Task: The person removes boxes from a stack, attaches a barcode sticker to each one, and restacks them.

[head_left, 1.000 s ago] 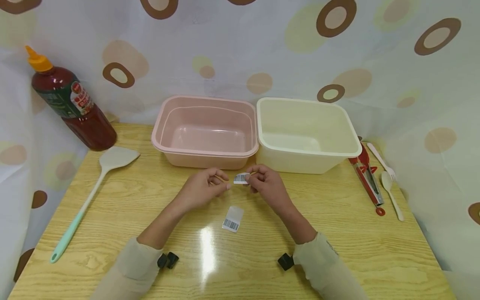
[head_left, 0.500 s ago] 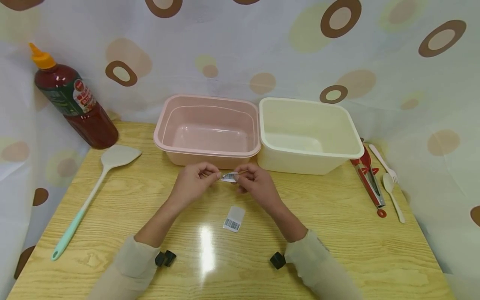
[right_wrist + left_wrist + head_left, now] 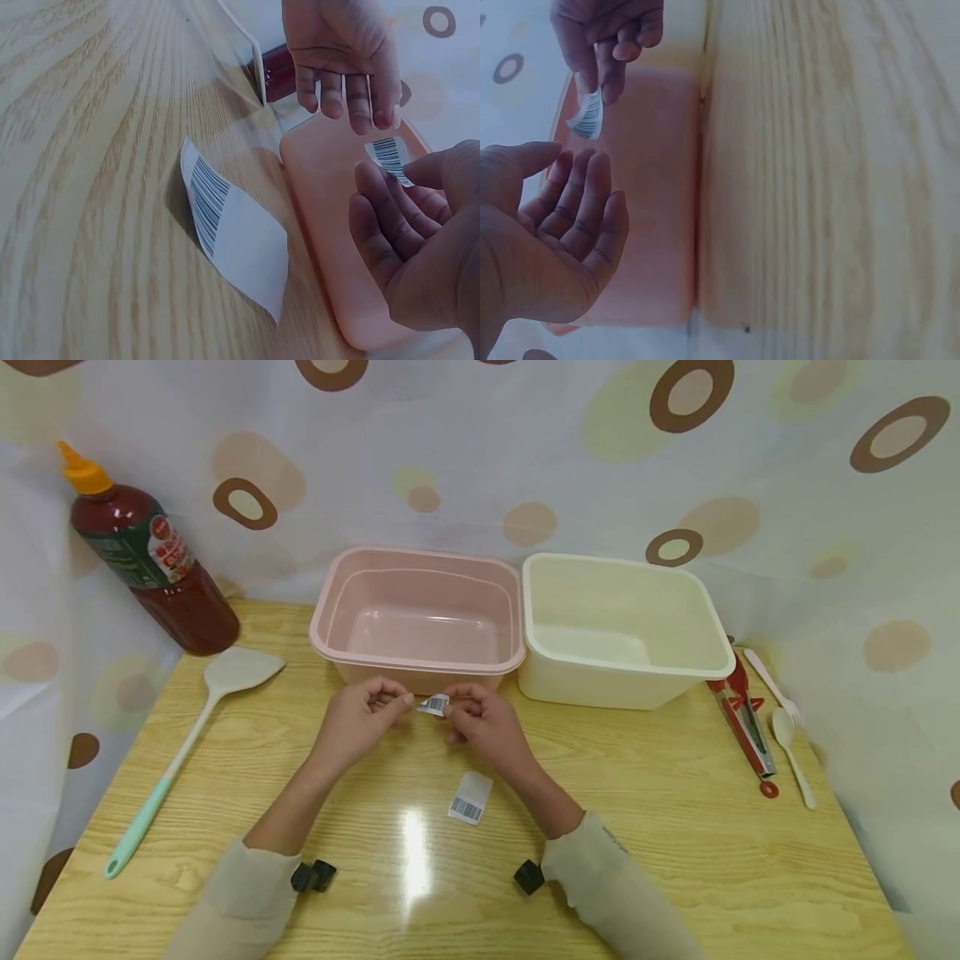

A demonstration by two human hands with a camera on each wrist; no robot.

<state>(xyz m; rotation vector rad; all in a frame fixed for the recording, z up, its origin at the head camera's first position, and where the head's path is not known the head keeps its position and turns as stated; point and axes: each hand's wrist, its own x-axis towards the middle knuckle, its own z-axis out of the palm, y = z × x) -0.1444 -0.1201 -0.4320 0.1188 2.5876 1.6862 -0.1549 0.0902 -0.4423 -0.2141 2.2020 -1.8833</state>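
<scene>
Thumb and finger of my right hand (image 3: 489, 732) pinch a small white barcode sticker (image 3: 435, 704) by one edge, just in front of the pink basin (image 3: 412, 678). The sticker bends into a curve, its printed side showing in the left wrist view. My left hand (image 3: 354, 724) hovers beside it with loosely bent fingers; in the right wrist view its fingertips (image 3: 361, 124) stand a little off the sticker's far edge, holding nothing. Nearer to me on the table lies a white paper piece (image 3: 247, 247) with a barcode strip along one end, its edges curling up.
A cream basin (image 3: 600, 687) stands right against the pink one. At left are a sauce bottle (image 3: 161, 560) and a spatula (image 3: 172, 760) with a mint handle. Tongs (image 3: 746, 727), a spoon (image 3: 791, 752) and a fork (image 3: 772, 685) lie at right. A patterned curtain (image 3: 480, 460) rises behind.
Both hands have shifted left and slightly away from me, the sticker carried along in the right. The left fingertips met the sticker's edge half a second ago and are now apart from it.
</scene>
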